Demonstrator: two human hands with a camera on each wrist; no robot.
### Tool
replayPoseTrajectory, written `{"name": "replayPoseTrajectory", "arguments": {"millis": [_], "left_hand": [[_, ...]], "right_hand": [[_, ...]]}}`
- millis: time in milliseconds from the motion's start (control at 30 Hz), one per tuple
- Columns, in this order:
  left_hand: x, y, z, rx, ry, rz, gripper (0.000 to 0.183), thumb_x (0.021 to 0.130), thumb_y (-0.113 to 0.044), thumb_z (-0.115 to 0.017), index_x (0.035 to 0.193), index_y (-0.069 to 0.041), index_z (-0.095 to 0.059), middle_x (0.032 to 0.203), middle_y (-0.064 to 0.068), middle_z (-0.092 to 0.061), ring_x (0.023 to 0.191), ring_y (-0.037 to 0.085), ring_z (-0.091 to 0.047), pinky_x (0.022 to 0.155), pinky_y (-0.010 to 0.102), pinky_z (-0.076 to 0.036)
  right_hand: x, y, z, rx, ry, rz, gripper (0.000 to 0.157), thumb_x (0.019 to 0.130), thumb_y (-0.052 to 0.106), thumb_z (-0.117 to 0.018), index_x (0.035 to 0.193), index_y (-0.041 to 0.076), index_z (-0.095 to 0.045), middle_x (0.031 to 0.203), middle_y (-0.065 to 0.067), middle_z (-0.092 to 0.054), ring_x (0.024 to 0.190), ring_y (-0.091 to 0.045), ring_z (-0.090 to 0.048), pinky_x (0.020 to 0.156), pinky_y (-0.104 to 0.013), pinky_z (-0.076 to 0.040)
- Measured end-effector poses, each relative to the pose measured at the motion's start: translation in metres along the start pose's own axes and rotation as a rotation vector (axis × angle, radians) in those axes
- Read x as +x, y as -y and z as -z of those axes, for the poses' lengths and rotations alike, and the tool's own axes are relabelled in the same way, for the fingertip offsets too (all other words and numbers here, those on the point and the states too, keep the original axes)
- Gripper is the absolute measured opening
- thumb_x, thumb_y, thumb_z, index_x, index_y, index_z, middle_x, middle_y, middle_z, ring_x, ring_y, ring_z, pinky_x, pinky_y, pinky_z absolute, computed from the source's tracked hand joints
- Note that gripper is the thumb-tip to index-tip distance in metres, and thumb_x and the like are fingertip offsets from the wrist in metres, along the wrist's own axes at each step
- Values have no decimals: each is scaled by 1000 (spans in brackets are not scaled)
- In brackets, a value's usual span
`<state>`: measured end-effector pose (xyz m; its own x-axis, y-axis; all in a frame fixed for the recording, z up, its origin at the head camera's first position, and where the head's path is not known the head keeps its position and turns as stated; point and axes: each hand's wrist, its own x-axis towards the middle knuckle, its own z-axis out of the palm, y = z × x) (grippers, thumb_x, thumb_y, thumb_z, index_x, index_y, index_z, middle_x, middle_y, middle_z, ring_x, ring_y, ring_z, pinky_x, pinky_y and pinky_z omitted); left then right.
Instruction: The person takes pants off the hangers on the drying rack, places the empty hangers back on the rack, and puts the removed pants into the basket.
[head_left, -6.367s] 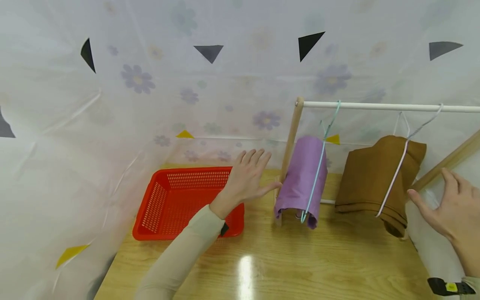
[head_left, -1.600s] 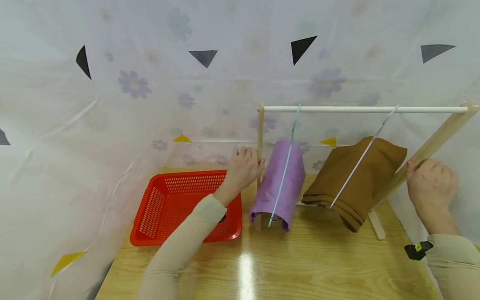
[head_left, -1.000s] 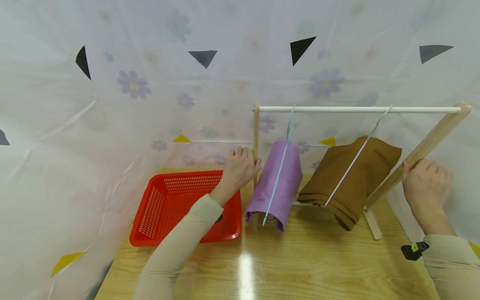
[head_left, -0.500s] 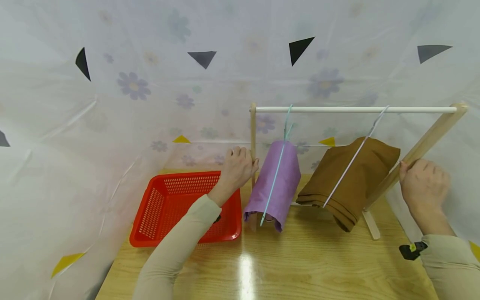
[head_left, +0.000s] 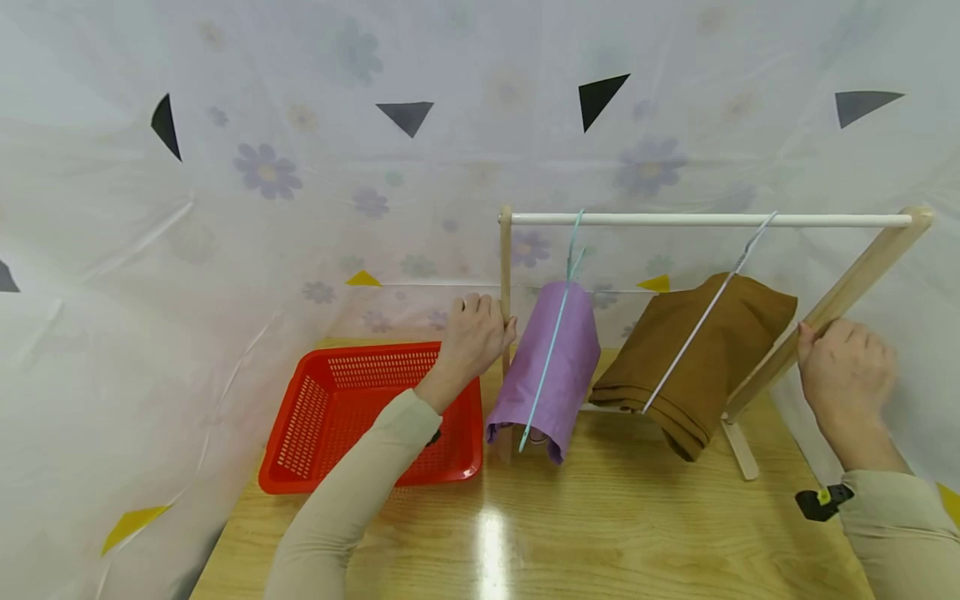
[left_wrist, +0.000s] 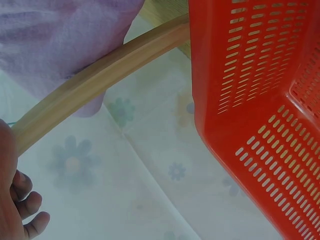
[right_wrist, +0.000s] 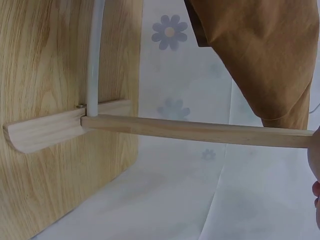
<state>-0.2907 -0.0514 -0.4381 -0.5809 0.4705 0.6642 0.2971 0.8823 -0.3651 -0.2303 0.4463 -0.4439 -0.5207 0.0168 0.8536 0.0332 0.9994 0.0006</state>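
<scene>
A small clothes rack has a white top rail (head_left: pixel 675 220) between wooden posts. My left hand (head_left: pixel 474 337) grips its left post (head_left: pixel 506 267), fingers bent beside the wood in the left wrist view. On the other side, my right hand (head_left: pixel 847 375) holds the right post (head_left: pixel 866 271) partway up. A folded purple cloth (head_left: pixel 558 358) hangs on a mint-green hanger (head_left: pixel 551 350) near the left post. Further right, a folded brown cloth (head_left: pixel 720 358) hangs on a white hanger (head_left: pixel 693 337).
A red perforated plastic basket (head_left: pixel 300 485) stands on the wooden table (head_left: pixel 600 533), left of the rack and under my left forearm. The rack's right foot (head_left: pixel 741 450) rests on the tabletop. A flower-patterned white sheet (head_left: pixel 450 183) encloses the back and sides.
Both hands, open and apart from the posts at first, have taken hold of them. The rack with both cloths has shifted left toward the basket; over the last half second it has hardly moved.
</scene>
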Motion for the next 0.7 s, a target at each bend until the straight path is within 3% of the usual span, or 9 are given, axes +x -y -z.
{"name": "replayPoseTrajectory", "arguments": {"millis": [167,467,700], "left_hand": [[-1,1,0,-12,13,4,42,106,-45,-53,84,-10,-62,76,3,-60,79,24,-60,71,35,-46],[-2,2,-1,7,-23,6,42,104,-45,-57,81,-11,-61,74,2,-59,77,23,-60,70,34,-45],[0,-1,-2,-2,-34,12,43,104,-46,-58,80,-11,-62,73,2,-58,77,23,-60,70,33,-45]], "right_hand": [[1,0,1,7,12,14,55,107,29,-54,77,-16,-48,68,-41,-53,60,-61,-52,53,-63,-37],[5,-2,7,-26,7,98,55,103,33,-52,75,-14,-47,68,-41,-52,58,-60,-50,47,-61,-34],[7,-2,22,-76,101,91,67,103,41,-46,81,-22,-51,74,-43,-56,63,-59,-52,47,-61,-39]]}}
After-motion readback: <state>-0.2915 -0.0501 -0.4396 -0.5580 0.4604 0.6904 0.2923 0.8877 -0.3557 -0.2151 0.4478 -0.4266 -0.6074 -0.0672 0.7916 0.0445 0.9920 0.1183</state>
